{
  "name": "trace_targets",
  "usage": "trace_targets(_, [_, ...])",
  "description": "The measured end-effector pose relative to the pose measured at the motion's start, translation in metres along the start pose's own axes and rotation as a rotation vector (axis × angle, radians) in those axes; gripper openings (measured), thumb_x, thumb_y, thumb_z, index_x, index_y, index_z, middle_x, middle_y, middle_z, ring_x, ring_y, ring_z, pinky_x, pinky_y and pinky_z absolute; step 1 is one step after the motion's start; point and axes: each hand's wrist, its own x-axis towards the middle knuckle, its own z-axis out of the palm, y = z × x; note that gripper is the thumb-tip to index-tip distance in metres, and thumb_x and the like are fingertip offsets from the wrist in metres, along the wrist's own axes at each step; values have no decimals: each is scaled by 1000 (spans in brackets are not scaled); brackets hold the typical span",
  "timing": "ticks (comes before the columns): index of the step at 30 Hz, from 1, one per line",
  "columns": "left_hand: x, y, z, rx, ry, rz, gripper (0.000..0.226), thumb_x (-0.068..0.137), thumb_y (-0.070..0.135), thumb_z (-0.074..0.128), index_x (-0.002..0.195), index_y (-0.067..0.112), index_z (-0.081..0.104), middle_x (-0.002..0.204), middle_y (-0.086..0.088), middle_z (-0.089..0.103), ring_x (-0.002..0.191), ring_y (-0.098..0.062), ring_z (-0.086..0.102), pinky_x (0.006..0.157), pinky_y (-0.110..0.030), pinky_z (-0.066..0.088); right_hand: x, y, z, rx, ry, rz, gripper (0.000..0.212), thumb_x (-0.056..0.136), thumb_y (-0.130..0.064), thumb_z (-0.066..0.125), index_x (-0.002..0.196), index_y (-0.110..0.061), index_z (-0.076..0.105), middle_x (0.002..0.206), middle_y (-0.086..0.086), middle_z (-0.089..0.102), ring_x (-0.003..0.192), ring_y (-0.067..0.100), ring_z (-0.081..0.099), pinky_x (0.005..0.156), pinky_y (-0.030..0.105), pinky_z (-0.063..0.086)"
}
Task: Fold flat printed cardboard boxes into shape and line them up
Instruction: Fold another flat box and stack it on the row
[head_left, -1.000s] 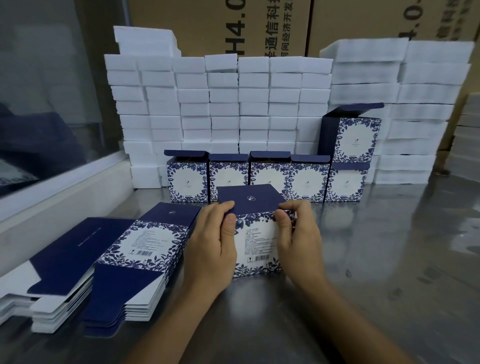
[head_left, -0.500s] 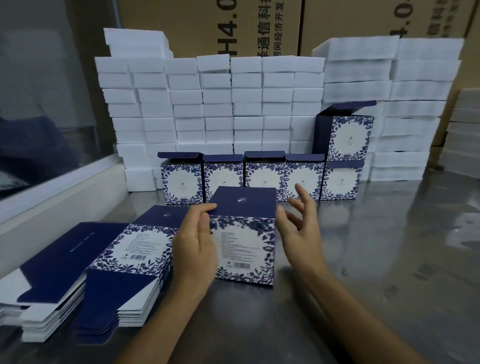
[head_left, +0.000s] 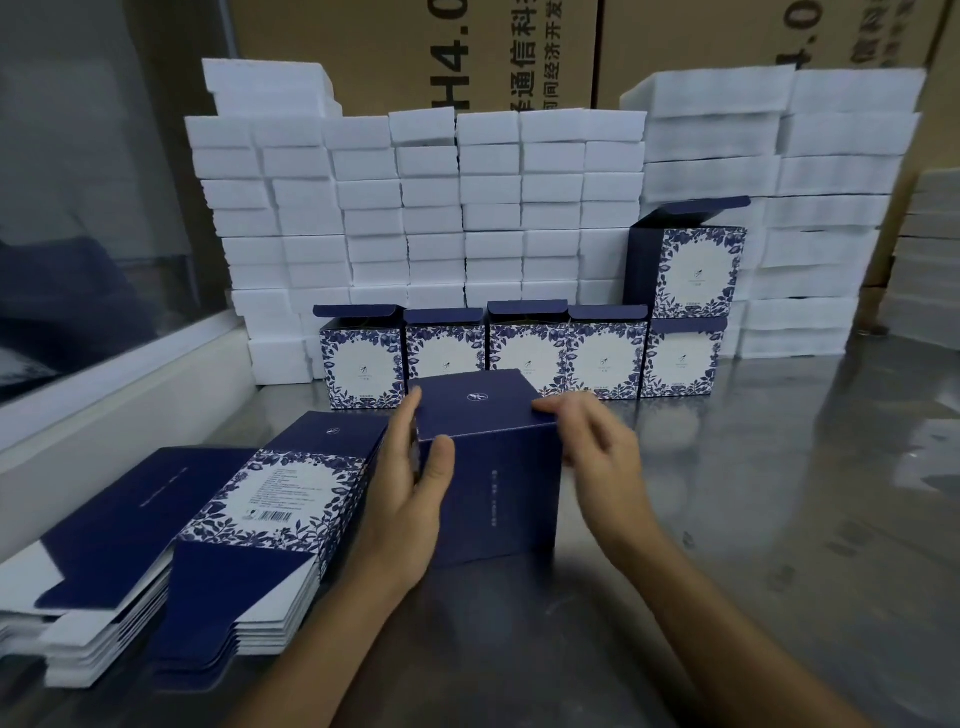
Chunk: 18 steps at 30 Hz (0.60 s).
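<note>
While the folded box (head_left: 488, 467) stands upright on the steel table (head_left: 779, 519) right in front of the camera, it's gripped by the left hand (head_left: 410, 499): the thumb is pressed flat on the plain navy front face near the top corner, and the fingers (head_left: 402, 431) are wrapped round the left side, so it's pretty snugly pinched. The right hand (head_left: 597, 447) is blurred, but its fingers are seen loosely spread and only slightly bent, with the fingertips (head_left: 545, 404) laid on the right edge of the closed navy lid; nothing is clasped by it. Just left of the box, touching the left hand, two piles of flat blanks (head_left: 249, 519) are stacked, navy flaps and floral panels facing up. Behind it, a row of finished boxes (head_left: 519, 353) is lined up side by side, lids still ajar, with one more box (head_left: 685, 270) perched on top of the rightmost one. Further back, white foam blocks (head_left: 467, 208) are piled into a wall, and brown shipping cartons (head_left: 519, 52) with printed lettering are stacked behind that. A glass partition (head_left: 93, 208) with a white frame is seen along the left, and the tabletop is shiny enough that the stacks are reflected in it.
</note>
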Motion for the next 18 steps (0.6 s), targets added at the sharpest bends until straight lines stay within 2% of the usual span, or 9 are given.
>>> trace_targets(2, [1,1,-3,-35,22,12,42,89,60,47,130,54,47,129,26,57,122,-4,55,106,-44,45,3,-4,-2,99,6,100,46,95,-57,44,83,-25,75,82,-8,72,69,11,62,66,23,55])
trace_targets(4, [2,3,-5,-20,50,33,33,95,53,44,126,47,53,119,28,61,112,-2,60,98,-34,50,3,-6,-1,91,10,97,34,98,-40,50,82,-21,74,86,-4,71,68,14,60,66,33,57])
trace_targets(6, [4,2,-6,17,113,43,26,100,40,42,122,47,55,111,31,63,102,4,61,86,-18,50,2,-5,3,40,23,49,19,99,-25,57,88,-23,73,103,3,69,83,16,64,76,34,57])
trace_targets(7, [6,1,-6,32,157,38,26,103,32,42,119,48,55,108,30,64,98,4,62,82,-16,50,1,-7,3,-4,16,26,12,95,-28,61,94,-28,72,115,4,64,95,12,64,84,29,55])
trace_targets(9, [7,0,-8,16,246,16,34,105,22,42,113,52,54,100,18,69,91,-11,65,81,-33,54,-2,-10,3,-123,-69,-5,24,82,-48,63,104,-40,68,135,-3,48,118,-8,49,99,18,44])
trace_targets(11, [7,-1,-11,8,294,1,37,104,19,43,109,55,49,91,5,71,81,-27,63,79,-50,53,-6,-11,4,-208,-125,-21,38,70,-61,62,104,-45,67,146,-9,36,131,-12,33,110,21,33])
trace_targets(13, [7,1,-10,-55,280,-7,36,101,17,50,113,51,50,108,-1,71,100,-25,67,93,-51,52,-10,-13,9,-283,-94,-96,34,69,-64,65,97,-46,69,151,-11,33,141,0,28,116,35,28])
trace_targets(15, [5,5,-7,-206,219,-31,32,94,26,59,122,41,54,129,3,64,123,-17,58,107,-43,44,-13,-14,15,-372,-30,-220,31,73,-64,73,92,-38,73,150,-9,39,142,10,31,115,44,28])
trace_targets(18, [0,4,-3,-224,89,-17,45,91,43,52,136,34,51,142,7,54,134,-10,47,114,-41,35,-15,-14,25,-522,17,-353,39,76,-63,67,94,-29,76,141,-10,52,139,17,37,112,37,22])
